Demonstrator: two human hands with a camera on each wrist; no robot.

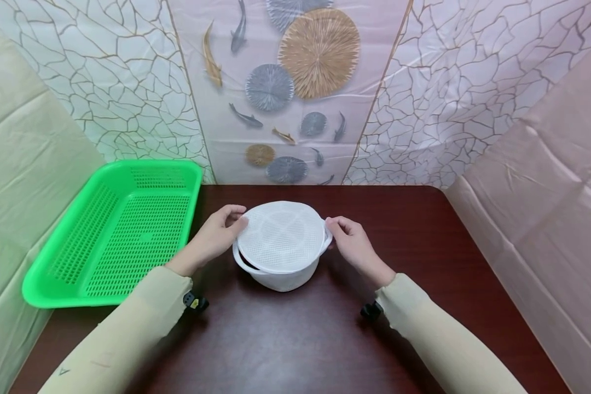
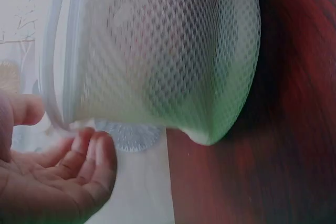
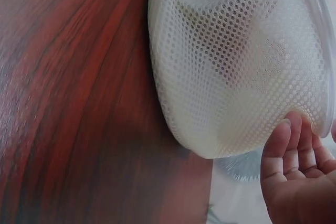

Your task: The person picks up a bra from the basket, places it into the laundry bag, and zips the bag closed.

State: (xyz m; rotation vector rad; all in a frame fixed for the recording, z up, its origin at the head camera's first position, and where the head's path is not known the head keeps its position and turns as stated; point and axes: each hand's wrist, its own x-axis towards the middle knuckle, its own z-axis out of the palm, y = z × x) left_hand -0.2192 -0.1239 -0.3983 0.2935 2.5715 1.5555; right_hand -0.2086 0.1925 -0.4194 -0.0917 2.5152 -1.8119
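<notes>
A round white mesh laundry bag (image 1: 283, 238) stands on the dark wooden table, its flat mesh lid lying over the top. Along the front left, a dark gap shows between lid and rim. At the bag's upper left edge, my left hand (image 1: 218, 232) pinches the lid between thumb and fingers. Opposite it, my right hand (image 1: 355, 246) pinches the rim on the right side. In the right wrist view, the curled fingers (image 3: 294, 145) touch the mesh wall just under the rim. Faint pinkish patches show through the mesh; what they are I cannot tell.
A large green plastic basket (image 1: 113, 295) with slotted walls stands at the left of the table (image 1: 285, 350). Behind the table hangs a patterned cloth backdrop (image 1: 295, 131), with plain cloth walls at both sides. The table's back edge lies just beyond the bag.
</notes>
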